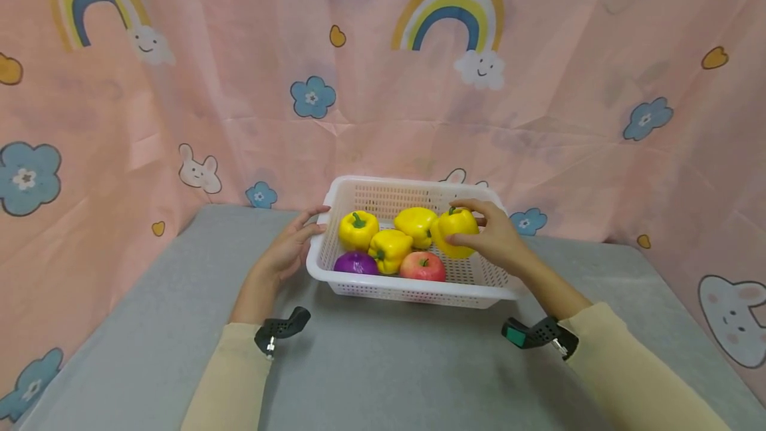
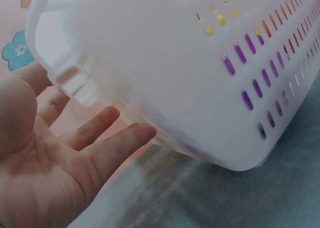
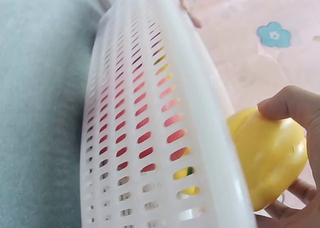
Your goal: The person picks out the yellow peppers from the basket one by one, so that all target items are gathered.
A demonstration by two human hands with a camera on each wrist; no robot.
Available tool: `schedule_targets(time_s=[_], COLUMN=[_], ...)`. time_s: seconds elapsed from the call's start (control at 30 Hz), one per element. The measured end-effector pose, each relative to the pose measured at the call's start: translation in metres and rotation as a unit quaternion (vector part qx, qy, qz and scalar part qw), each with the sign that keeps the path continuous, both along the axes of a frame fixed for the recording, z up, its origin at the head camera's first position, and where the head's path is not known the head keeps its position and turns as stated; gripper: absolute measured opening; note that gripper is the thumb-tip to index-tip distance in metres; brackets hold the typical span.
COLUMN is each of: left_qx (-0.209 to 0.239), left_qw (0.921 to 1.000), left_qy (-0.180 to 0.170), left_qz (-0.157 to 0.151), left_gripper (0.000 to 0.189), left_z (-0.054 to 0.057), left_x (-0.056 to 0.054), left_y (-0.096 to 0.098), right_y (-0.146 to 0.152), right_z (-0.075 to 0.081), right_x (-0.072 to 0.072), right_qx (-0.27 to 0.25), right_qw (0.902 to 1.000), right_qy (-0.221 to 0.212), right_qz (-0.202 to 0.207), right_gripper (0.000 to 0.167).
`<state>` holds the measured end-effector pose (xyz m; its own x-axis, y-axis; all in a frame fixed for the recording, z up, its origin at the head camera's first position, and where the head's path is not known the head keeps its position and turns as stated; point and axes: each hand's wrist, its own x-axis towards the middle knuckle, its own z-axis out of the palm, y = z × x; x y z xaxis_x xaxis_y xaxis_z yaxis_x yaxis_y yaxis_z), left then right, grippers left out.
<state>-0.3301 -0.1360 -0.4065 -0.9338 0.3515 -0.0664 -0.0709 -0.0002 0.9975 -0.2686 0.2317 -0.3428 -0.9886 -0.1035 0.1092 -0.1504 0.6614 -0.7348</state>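
Observation:
A white plastic basket (image 1: 413,292) with slotted walls stands on the grey table. My right hand (image 1: 503,238) grips a yellow bell pepper (image 1: 456,231) over the basket's right part; the right wrist view shows the thumb on one side of this pepper (image 3: 267,158) and fingers on the other. At the basket's left end my left hand (image 1: 290,245) holds the rim, two fingers spread against the outer wall in the left wrist view. Inside lie more yellow bell peppers (image 1: 358,230), a red apple (image 1: 423,266) and a shiny purple round thing (image 1: 356,263), partly hidden by the front rim.
The grey tabletop (image 1: 383,364) extends in front of the basket and to both sides. Behind it hangs a pink curtain (image 1: 371,138) with rainbows, flowers and rabbits. A black strap-on device (image 1: 281,331) sits on each wrist.

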Motion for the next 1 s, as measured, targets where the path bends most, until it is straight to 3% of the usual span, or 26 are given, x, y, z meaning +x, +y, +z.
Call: schedule_targets(time_s=[0.47, 0.63, 0.8, 1.0], left_qx=[-0.008, -0.007, -0.007, -0.001], left_qw=[1.0000, 1.0000, 1.0000, 1.0000], left_qy=[-0.002, 0.003, 0.000, -0.002], left_qz=[0.004, 0.003, -0.007, -0.002], left_gripper=[0.047, 0.047, 0.047, 0.046], left_z=[0.002, 0.000, -0.001, 0.000], left_x=[-0.001, -0.001, -0.002, -0.001], left_y=[-0.003, -0.004, -0.002, 0.000], right_y=[0.022, 0.034, 0.048, 0.058], right_z=[0.017, 0.012, 0.003, -0.001], right_x=[0.012, 0.012, 0.014, 0.008], right_qx=[-0.063, -0.076, -0.093, -0.130], right_qw=[0.9921, 0.9852, 0.9819, 0.9744], right_qy=[0.108, 0.150, 0.153, 0.173], right_qz=[-0.016, -0.037, -0.060, -0.060], right_gripper=[0.064, 0.062, 0.064, 0.062])
